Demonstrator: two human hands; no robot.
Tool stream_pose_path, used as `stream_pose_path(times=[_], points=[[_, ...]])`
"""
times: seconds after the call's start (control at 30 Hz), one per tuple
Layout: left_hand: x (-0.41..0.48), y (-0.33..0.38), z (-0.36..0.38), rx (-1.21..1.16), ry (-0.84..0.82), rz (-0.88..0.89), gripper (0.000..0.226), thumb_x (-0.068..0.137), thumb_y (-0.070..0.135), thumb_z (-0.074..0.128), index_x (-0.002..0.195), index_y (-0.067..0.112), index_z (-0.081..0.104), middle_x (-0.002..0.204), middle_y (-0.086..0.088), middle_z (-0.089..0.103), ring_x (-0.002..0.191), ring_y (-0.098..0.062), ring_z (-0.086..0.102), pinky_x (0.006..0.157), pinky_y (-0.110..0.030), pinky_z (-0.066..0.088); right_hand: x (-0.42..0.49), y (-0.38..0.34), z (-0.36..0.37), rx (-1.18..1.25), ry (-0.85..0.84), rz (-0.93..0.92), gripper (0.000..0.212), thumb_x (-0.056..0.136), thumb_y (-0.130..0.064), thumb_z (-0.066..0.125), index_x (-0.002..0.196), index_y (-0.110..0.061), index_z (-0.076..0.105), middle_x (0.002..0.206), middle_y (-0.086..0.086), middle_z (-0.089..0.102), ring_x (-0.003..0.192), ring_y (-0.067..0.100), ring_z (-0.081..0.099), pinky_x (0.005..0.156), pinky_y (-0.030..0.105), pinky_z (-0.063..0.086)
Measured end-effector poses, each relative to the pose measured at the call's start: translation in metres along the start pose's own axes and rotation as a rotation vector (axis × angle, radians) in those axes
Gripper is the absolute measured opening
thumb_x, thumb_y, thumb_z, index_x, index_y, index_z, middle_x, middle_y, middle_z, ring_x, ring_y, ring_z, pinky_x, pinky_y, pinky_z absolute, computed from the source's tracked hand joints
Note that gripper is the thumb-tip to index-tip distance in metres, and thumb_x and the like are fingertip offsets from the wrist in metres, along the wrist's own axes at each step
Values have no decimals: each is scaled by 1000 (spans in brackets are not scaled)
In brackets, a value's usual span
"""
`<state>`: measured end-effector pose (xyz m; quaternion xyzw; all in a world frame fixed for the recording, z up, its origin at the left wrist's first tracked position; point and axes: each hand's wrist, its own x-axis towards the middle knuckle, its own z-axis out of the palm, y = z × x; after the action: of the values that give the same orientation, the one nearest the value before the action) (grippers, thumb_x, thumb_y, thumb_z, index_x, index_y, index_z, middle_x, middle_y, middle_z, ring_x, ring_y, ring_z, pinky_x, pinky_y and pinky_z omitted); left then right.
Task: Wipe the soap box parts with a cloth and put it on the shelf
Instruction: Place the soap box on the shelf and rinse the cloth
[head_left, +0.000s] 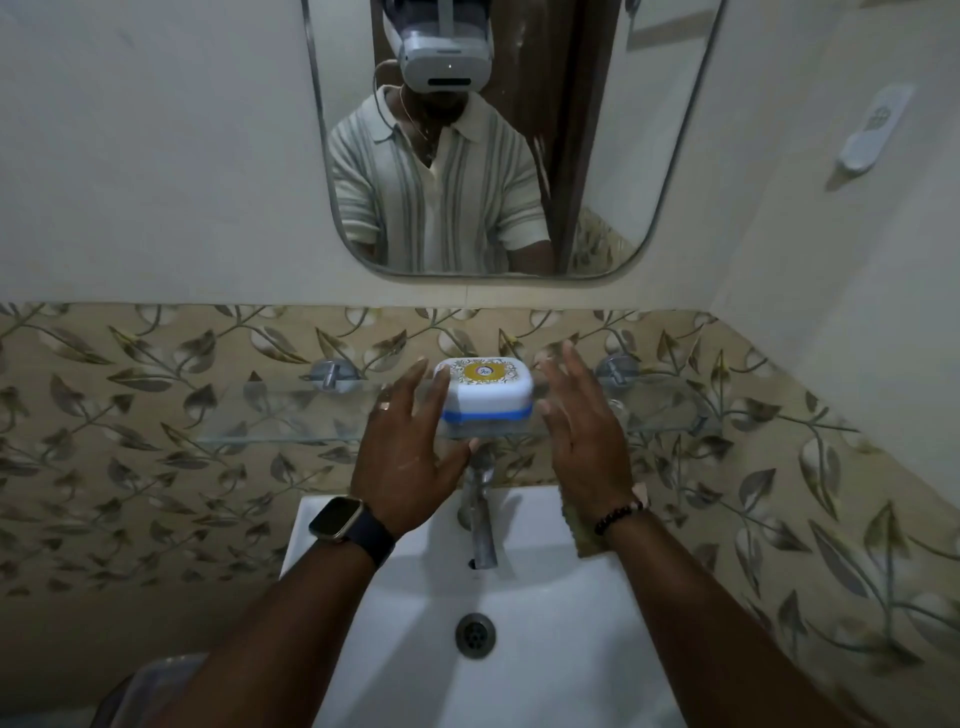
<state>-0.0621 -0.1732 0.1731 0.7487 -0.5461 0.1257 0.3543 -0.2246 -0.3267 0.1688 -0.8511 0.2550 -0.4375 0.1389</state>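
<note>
A white soap box (487, 396) with a blue band and a yellow round label on its lid stands closed on the glass shelf (280, 415) above the basin. My left hand (408, 452) is at the box's left side, fingers spread, fingertips touching or almost touching the lid, thumb under the front edge. My right hand (584, 441) is held open just to the right of the box, apart from it. A beige cloth (584, 535) lies on the basin's right rim, mostly hidden under my right wrist.
A white basin (519, 675) with a chrome tap (480, 514) and drain (475, 635) lies below the shelf. Two chrome brackets (332, 373) hold the shelf. A mirror (493, 140) hangs above. A white holder (872, 130) is on the right wall.
</note>
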Motion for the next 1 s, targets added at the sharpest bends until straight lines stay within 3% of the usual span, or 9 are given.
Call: stream_pose_path(times=[0.1, 0.2, 0.33, 0.5, 0.67, 0.73, 0.87, 1.0], points=[[-26, 5, 4, -76, 165, -14, 70, 90, 49, 60, 148, 11, 48, 154, -17, 46, 140, -35, 44, 111, -52, 42, -47, 27, -8, -29, 309, -50, 37, 101, -13, 46, 137, -18, 54, 153, -3, 39, 141, 19, 39, 115, 27, 33], [-53, 9, 14, -163, 257, 51, 55, 91, 40, 66, 140, 16, 57, 148, -10, 52, 137, -29, 48, 111, -39, 40, -98, 65, -3, -53, 388, 34, 28, 100, -16, 49, 123, -14, 65, 136, -10, 43, 127, 20, 48, 104, 44, 45], [-92, 9, 34, -128, 172, 113, 40, 87, 27, 73, 124, 12, 71, 139, -9, 61, 128, -30, 56, 104, -45, 47, -136, 106, 14, -179, 269, 86, 27, 97, -8, 52, 120, -4, 66, 127, 7, 55, 121, 28, 54, 95, 51, 48], [-113, 11, 53, -124, 44, 153, 40, 88, 26, 74, 124, 10, 72, 142, -9, 60, 132, -27, 56, 107, -50, 46, -139, 140, 35, -237, 83, 84, 46, 95, -7, 48, 141, -1, 50, 146, 17, 48, 137, 34, 45, 109, 53, 41], [-117, 18, 64, -113, -31, 166, 42, 91, 34, 70, 128, 12, 69, 148, -7, 56, 137, -25, 51, 110, -47, 44, -140, 169, 48, -326, -379, 111, 66, 94, -29, 51, 154, -11, 30, 162, 11, 26, 149, 30, 26, 120, 46, 26], [-120, 20, 68, -109, -52, 162, 42, 91, 33, 71, 128, 13, 69, 148, -7, 55, 137, -27, 51, 106, -48, 47, -149, 179, 55, -346, -567, 149, 69, 92, -23, 63, 154, -16, 31, 162, 6, 19, 150, 33, 25, 122, 49, 23], [-125, 21, 74, -91, -101, 147, 42, 90, 33, 71, 128, 14, 70, 148, -6, 54, 136, -29, 52, 101, -46, 50, -158, 186, 60, -363, -494, 125, 75, 74, 14, 69, 142, -14, 52, 150, 13, 48, 138, 38, 46, 114, 55, 36], [-125, 22, 77, -85, -105, 138, 42, 91, 34, 70, 128, 16, 69, 149, -4, 54, 137, -27, 50, 102, -43, 49, -156, 187, 56, -344, -419, 55, 72, 67, 19, 73, 131, -12, 64, 137, 15, 61, 125, 39, 60, 99, 58, 50]])
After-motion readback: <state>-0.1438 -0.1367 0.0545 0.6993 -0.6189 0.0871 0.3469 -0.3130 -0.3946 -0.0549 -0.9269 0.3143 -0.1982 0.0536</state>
